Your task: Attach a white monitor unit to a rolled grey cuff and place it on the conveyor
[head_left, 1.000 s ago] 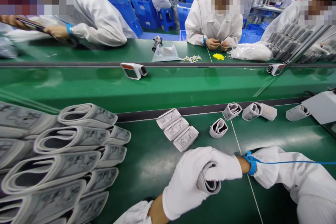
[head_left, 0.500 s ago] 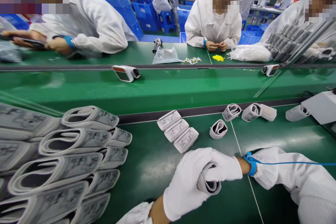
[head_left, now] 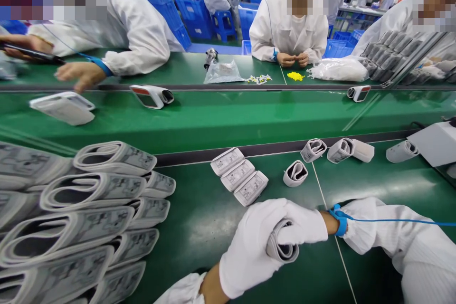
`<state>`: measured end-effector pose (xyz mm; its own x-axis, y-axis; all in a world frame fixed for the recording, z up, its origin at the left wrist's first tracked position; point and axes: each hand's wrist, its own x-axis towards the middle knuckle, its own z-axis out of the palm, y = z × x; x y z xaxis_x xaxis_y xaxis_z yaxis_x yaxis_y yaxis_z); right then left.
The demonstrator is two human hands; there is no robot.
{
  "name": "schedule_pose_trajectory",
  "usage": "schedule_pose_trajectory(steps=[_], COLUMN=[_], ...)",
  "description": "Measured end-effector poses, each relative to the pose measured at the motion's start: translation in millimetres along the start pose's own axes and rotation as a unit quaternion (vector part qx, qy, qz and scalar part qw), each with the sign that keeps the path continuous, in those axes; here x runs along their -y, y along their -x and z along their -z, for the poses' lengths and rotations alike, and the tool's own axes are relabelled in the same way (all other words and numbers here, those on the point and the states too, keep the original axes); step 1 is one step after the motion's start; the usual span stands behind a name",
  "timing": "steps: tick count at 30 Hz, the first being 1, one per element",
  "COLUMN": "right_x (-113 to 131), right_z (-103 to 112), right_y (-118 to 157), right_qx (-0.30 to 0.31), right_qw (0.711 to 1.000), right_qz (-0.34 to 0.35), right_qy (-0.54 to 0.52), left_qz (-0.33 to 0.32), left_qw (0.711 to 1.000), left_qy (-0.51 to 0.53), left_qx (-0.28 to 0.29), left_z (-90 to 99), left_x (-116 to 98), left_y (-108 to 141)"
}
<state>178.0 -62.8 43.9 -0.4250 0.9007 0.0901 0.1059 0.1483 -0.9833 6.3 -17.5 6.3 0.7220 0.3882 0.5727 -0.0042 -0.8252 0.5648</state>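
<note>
A green workbench (head_left: 199, 242) carries a big stack of rolled cuffs (head_left: 89, 199) left of the fingers and three flat cuffs (head_left: 239, 181) just beyond them. The white-gloved left hand (head_left: 249, 256) and right hand (head_left: 301, 223) clench a rolled blood-pressure cuff (head_left: 283, 247) between them.

The person's white-gloved left hand (head_left: 251, 251) and right hand (head_left: 301, 223) held a rolled grey blood-pressure cuff (head_left: 281, 242) between them above the green workbench (head_left: 192, 247), with a blue wrist strap (head_left: 341, 221) on the right wrist. Three flat folded cuffs (head_left: 239, 181) and a small rolled cuff (head_left: 295, 173) lay just beyond the hands, and a large stack of rolled cuffs (head_left: 81, 185) sat to the left
</note>
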Motion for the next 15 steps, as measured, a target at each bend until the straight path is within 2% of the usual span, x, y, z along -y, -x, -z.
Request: schedule_pose_trajectory(steps=[3, 7, 15], right_x=[4, 1, -10], right_z=[1, 0, -1], right_y=[-1, 0, 3], right_qx=[0.008, 0.003, 0.011], right_qw=[0.998, 0.997, 1.0], right_qz=[0.038, 0.047, -0.002], right_qy=[-0.04, -0.054, -0.007], left_qz=[-0.002, 0.001, 0.001], left_qw=[1.0, 1.0, 1.0], left_qy=[-0.003, -0.006, -0.01], left_qx=[0.002, 0.003, -0.003], left_z=[-0.4, 0.4, 0.7], left_x=[1, 1, -2], left_y=[3, 3, 1])
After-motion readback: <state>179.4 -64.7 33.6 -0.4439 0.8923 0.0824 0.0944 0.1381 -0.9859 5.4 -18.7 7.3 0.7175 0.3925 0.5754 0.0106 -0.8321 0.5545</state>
